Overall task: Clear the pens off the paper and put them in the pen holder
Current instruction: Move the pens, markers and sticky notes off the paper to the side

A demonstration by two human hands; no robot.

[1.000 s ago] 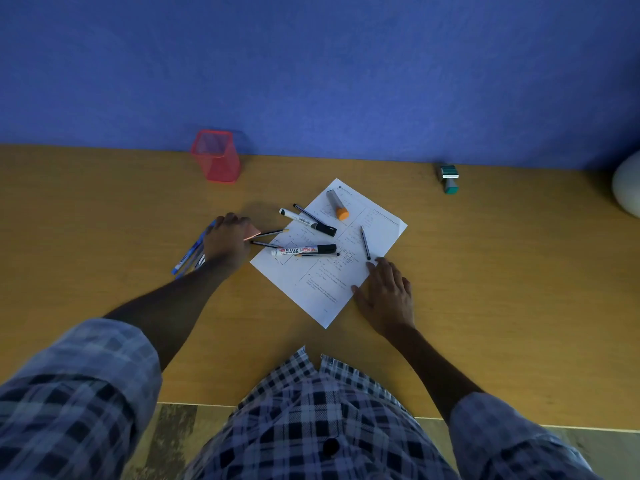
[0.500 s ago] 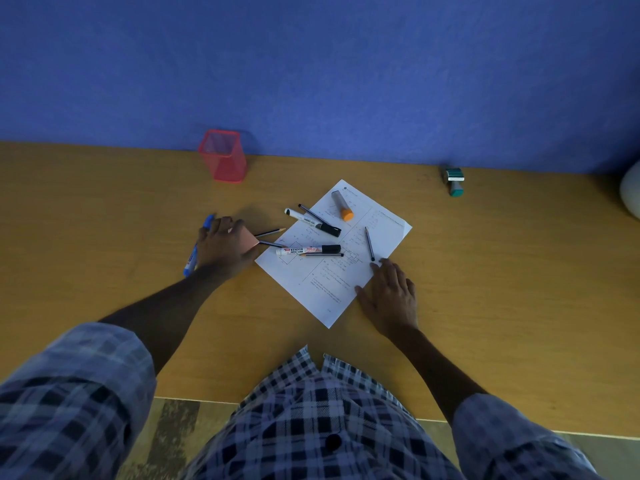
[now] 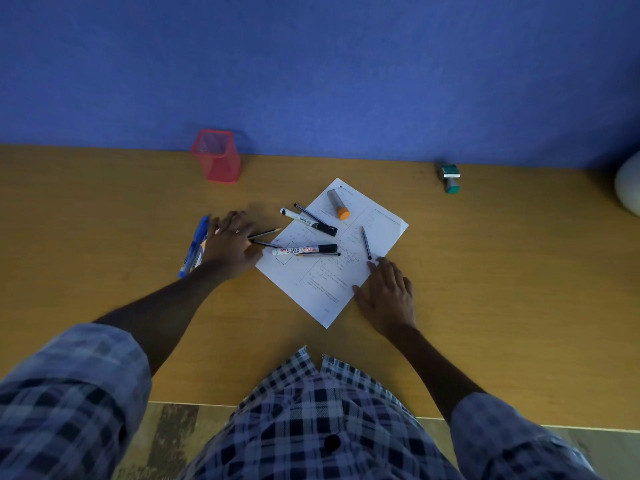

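A white printed paper [image 3: 322, 282] lies on the wooden table. On it rest a whiteboard marker [image 3: 304, 250], a black-capped marker [image 3: 306, 220], thin black pens [image 3: 366, 242] and a grey tube with an orange cap [image 3: 338, 204]. Two pencils [image 3: 266, 234] poke off the paper's left edge. My left hand [image 3: 228, 245] lies over their ends and an orange note, holding blue pens [image 3: 194, 249] that stick out at its left side. My right hand [image 3: 389, 292] rests flat on the paper's right edge, holding nothing. The red mesh pen holder [image 3: 218, 157] stands by the wall, beyond my left hand.
A green stamp [image 3: 450, 178] stands at the back right near the blue wall. A white rounded object [image 3: 628, 192] sits at the far right edge. The table's front edge [image 3: 207, 405] runs just before my body.
My left hand has shifted slightly toward the paper, and the blue pens in it have swung from slanted to nearly upright in the view. My right hand has stayed on the paper.
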